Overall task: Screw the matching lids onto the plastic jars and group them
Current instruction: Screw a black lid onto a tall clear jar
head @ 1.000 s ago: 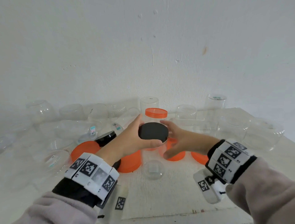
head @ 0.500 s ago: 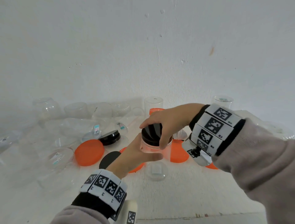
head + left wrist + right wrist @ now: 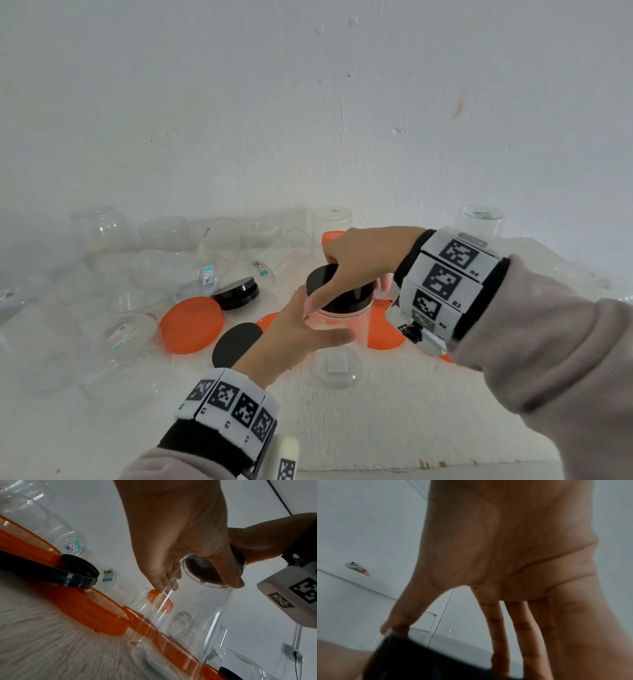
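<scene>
Head view, centre frame: right hand (image 3: 356, 260) grips black lid (image 3: 337, 291) atop clear jar (image 3: 342, 320), left hand (image 3: 294, 335) clasping the wall. Left wrist view: thin jar could flex. Right wrist view: fingers (image 3: 498, 635) curled on lid; cross-threading likely if tilted.

From above we are looking down and forward across the tabletop (image 3: 394, 411) toward the wall. Our left wrist view is peering up close along the jar (image 3: 197, 608); our right wrist view is looking closely down on the lid (image 3: 436, 661), both shared with the head view.
</scene>
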`<state>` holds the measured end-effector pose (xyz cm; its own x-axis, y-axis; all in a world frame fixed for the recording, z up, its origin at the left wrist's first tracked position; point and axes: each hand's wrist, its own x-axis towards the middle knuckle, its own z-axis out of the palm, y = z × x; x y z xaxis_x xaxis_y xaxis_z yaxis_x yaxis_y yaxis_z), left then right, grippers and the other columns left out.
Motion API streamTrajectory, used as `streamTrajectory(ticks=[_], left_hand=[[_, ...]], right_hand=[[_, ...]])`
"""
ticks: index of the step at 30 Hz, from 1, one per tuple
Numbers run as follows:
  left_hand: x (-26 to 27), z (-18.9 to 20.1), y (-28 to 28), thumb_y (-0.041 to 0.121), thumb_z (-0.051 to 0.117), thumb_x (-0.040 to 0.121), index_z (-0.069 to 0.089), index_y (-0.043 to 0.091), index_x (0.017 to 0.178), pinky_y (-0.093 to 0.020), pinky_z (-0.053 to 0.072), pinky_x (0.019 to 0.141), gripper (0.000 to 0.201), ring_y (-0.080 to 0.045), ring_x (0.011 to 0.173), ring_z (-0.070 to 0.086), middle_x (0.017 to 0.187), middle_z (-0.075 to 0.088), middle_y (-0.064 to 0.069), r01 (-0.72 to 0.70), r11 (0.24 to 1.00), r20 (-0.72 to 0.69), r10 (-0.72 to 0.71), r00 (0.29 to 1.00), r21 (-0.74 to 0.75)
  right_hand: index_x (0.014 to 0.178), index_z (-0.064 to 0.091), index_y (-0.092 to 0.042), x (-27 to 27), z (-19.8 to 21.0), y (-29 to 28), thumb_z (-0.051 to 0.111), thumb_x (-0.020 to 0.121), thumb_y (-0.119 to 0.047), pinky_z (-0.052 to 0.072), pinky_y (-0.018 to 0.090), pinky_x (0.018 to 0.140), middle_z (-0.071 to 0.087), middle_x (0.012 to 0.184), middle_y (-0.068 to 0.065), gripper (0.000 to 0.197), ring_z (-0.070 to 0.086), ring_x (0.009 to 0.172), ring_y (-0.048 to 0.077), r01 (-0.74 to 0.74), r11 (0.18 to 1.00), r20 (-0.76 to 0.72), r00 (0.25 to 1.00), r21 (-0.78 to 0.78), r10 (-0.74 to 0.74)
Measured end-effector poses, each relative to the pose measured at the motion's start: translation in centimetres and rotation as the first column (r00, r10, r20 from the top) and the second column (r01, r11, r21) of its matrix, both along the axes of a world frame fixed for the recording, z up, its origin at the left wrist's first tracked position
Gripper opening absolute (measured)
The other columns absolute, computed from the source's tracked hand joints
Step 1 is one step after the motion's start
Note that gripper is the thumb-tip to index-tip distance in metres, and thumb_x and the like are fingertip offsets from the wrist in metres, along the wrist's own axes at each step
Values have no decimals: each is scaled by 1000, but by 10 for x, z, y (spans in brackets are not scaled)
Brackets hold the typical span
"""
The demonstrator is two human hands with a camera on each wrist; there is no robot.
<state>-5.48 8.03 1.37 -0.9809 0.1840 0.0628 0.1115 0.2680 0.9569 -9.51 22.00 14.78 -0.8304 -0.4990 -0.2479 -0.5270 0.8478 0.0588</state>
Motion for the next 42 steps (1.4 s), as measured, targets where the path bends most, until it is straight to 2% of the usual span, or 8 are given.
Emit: streamTrajectory(ticks=[3, 6, 13, 19, 26, 29, 33, 42], left_hand=[[0, 1, 2, 39, 86, 66, 37, 60, 125, -5, 40, 77, 80, 19, 111, 48, 125, 53, 33, 12, 1000, -16, -12, 1000, -3], [-1, 0, 2, 35, 86, 68, 39, 57, 124, -8, 43, 78, 77, 15, 109, 52, 125, 56, 28, 11, 1000, -31, -11, 999, 3], [1, -2, 1, 34, 86, 68, 39, 52, 131, 6, 38, 69, 80, 29, 102, 44, 111, 51, 47, 15, 1000, -33, -14, 999, 27], [0, -2, 3, 36, 85, 66, 39, 50, 130, -17, 41, 89, 80, 10, 114, 52, 126, 56, 26, 7, 1000, -25, -7, 1000, 22], [3, 0, 3, 34, 84, 71, 37, 70, 113, -3, 41, 74, 72, 25, 106, 47, 120, 51, 38, 14, 1000, -24, -14, 1000, 6], [3, 0, 3, 35, 85, 70, 37, 62, 121, -10, 37, 83, 75, 19, 112, 46, 128, 50, 31, 4, 1000, -22, -4, 1000, 7], [3, 0, 4, 35, 85, 70, 38, 47, 131, -23, 39, 96, 78, 1, 121, 48, 129, 54, 22, -15, 1000, -21, 15, 1000, -10], [5, 2, 5, 34, 83, 72, 37, 66, 114, -9, 39, 78, 70, 23, 107, 47, 122, 51, 37, -5, 1000, -33, 5, 999, -7]], right_hand=[[143, 35, -37, 0, 7, 1, 68, 69, -73, 46, 33, 89, 48, 135, -10, 89, 55, 102, 13, -49, 999, 142, 989, 2, 48], [140, 37, -47, 0, 12, 0, 74, 74, -56, 45, 41, 100, 42, 140, -12, 77, 49, 122, 20, -110, 994, 191, 976, -4, 109], [124, 50, -32, -3, 2, -1, 55, 72, -81, 38, 24, 56, 50, 88, -18, 71, 51, 54, -3, -23, 1000, 41, 999, -13, 23], [142, 34, -47, -6, 17, 1, 80, 75, -42, 47, 42, 101, 41, 142, -6, 81, 49, 125, 24, -108, 994, 290, 952, 19, 98], [127, 48, -38, -2, 8, -1, 65, 69, -75, 47, 27, 66, 47, 88, -17, 71, 53, 41, -5, -36, 999, 80, 996, -3, 36], [132, 45, -37, -1, 9, -2, 65, 71, -74, 42, 24, 63, 51, 104, -15, 75, 58, 57, -1, -43, 999, 107, 993, 20, 40], [141, 36, -45, -3, 16, -1, 80, 72, -48, 46, 39, 100, 39, 141, -11, 82, 47, 124, 19, -134, 990, 225, 967, 49, 120], [129, 49, -41, -3, 5, -2, 70, 68, -70, 43, 25, 60, 49, 110, -14, 71, 49, 68, -1, -58, 998, 83, 995, -18, 59]])
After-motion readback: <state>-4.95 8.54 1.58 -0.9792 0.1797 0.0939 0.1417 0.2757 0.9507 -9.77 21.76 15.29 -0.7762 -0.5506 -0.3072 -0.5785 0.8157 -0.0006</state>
